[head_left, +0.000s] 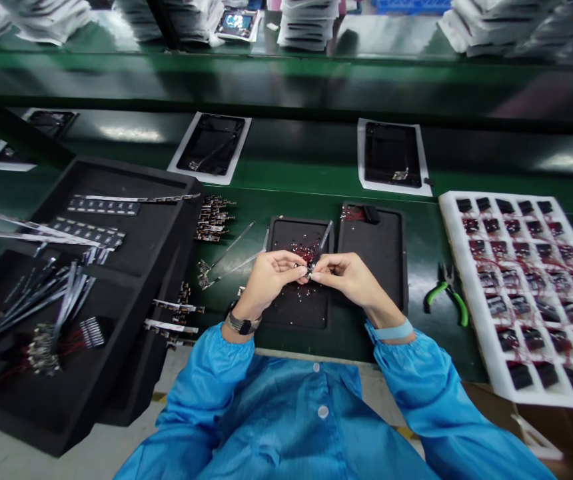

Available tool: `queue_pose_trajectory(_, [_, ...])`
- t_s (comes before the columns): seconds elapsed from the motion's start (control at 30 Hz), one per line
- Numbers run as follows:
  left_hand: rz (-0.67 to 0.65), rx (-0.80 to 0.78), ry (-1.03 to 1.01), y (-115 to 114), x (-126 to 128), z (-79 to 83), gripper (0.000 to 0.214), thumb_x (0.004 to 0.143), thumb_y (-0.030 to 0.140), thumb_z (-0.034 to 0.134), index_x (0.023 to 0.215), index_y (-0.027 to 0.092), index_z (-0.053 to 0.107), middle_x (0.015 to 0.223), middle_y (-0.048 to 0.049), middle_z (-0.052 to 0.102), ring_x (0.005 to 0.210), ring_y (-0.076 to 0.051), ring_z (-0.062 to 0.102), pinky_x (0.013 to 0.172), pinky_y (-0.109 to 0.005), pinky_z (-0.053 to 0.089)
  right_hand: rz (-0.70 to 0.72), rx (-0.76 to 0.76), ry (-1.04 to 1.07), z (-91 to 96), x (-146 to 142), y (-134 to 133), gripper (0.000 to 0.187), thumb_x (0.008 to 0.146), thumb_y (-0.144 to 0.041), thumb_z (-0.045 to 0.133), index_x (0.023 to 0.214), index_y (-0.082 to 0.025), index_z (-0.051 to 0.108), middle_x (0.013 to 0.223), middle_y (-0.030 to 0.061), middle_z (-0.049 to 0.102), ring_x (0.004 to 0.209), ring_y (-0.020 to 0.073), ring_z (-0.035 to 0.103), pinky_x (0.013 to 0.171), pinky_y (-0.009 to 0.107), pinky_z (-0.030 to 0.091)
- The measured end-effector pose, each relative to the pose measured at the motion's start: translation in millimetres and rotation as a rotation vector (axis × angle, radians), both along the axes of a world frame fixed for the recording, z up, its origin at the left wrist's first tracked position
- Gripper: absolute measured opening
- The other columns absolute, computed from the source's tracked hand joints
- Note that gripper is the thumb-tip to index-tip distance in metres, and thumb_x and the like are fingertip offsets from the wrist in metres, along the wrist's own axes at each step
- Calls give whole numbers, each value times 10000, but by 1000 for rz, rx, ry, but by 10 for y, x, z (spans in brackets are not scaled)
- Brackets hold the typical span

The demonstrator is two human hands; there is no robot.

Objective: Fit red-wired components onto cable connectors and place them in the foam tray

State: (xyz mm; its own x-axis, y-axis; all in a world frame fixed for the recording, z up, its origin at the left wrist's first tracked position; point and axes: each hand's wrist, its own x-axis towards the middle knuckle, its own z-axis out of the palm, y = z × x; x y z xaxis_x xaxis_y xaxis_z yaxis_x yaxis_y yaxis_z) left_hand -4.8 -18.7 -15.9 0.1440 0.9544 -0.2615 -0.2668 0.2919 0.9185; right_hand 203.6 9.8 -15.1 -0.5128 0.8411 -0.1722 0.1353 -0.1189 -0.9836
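My left hand (280,275) and my right hand (344,275) meet above a shallow black tray (296,317). Between their pinched fingertips is the small board end of a flex cable (325,237), whose flat strip slants up and to the right. Fingers cover most of that end, so its details are hidden. Small red and pale parts (289,250) lie scattered in the tray under the hands. To the left, two more flex cables (231,247) with small boards rest on the green bench.
A second black tray (371,260) with a few wired parts adjoins on the right. Green-handled pliers (446,293) lie beside a white foam tray (459,267) of black wired modules. Large black bins (141,267) hold cables at left. Two tablet-like panels (211,147) (391,153) lie behind.
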Motion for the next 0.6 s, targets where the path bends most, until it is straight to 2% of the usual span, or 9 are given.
queue_pose_trajectory(0.23, [-1, 5, 20, -4, 4, -1, 252, 718, 272, 892, 883, 124, 772, 688, -78, 764, 639, -195, 747, 673, -297, 603, 7, 19, -16, -12, -17, -4, 332, 835, -490, 817, 827, -161, 771, 679, 4, 618, 622, 133, 515, 609, 287, 424])
queue_pose_trajectory(0.33, [16, 42, 2, 5, 0, 12, 253, 732, 274, 889, 893, 120, 768, 691, -75, 760, 637, -190, 744, 670, -293, 606, 6, 60, -6, 32, -20, -2, 314, 869, -482, 788, 865, -169, 768, 736, 24, 669, 680, 161, 585, 669, 314, 484])
queue_pose_trajectory(0.4, [71, 98, -34, 13, -21, 44, 244, 771, 285, 867, 928, 133, 758, 724, -68, 761, 656, -194, 753, 671, -299, 619, -31, 153, 6, 84, -2, 5, 266, 897, -445, 769, 978, -191, 770, 904, 58, 734, 840, 209, 661, 800, 363, 528])
queue_pose_trajectory(0.47, [173, 162, -85, 25, -69, 90, 234, 806, 298, 845, 961, 156, 742, 773, -50, 751, 672, -196, 762, 636, -292, 624, -113, 302, -38, 130, 25, 14, 234, 929, -389, 745, 1088, -218, 751, 1071, 79, 745, 1001, 243, 673, 924, 403, 518])
queue_pose_trajectory(0.53, [291, 218, -134, 40, -142, 141, 237, 809, 312, 845, 962, 177, 725, 834, -32, 730, 676, -186, 762, 582, -266, 611, -133, 448, -140, 150, 36, 16, 179, 954, -330, 719, 1099, -227, 737, 1089, 79, 738, 1021, 248, 661, 930, 408, 503])
queue_pose_trajectory(0.6, [384, 254, -167, 57, -225, 181, 264, 785, 328, 866, 948, 190, 711, 892, -21, 707, 677, -164, 753, 554, -239, 593, -44, 560, -259, 141, 18, 7, 127, 956, -282, 712, 1068, -226, 728, 1023, 71, 732, 971, 248, 642, 885, 402, 483])
